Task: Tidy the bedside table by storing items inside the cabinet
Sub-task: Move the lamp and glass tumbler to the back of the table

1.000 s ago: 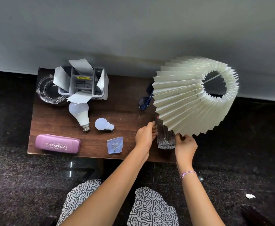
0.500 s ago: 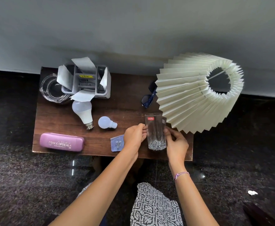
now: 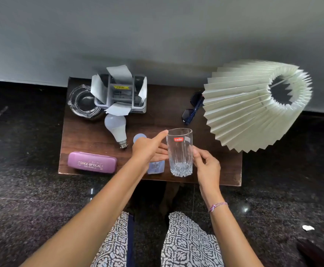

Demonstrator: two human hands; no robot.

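A clear tall drinking glass [image 3: 180,151] with a red label is held upright over the front edge of the dark wooden bedside table [image 3: 84,135]. My left hand [image 3: 149,149] grips its left side with the thumb near the rim. My right hand [image 3: 205,166] holds its right side lower down. On the table lie a purple spectacle case [image 3: 92,165], a large white bulb [image 3: 117,128], a small bluish bulb [image 3: 139,137] partly behind my left hand, a blue adhesive hook card [image 3: 156,167], dark sunglasses [image 3: 193,108], a glass ashtray [image 3: 82,103] and a grey organiser [image 3: 120,95] with papers.
A pleated cream lampshade [image 3: 253,105] hangs over the table's right end, tilted. A grey wall runs behind the table. The dark granite floor [image 3: 22,189] surrounds it. My patterned trousers [image 3: 188,241] are below. The cabinet's inside is out of sight.
The glass stood under the lampshade's edge a second ago. Both hands took hold of it and lifted it toward me and clear of the shade.
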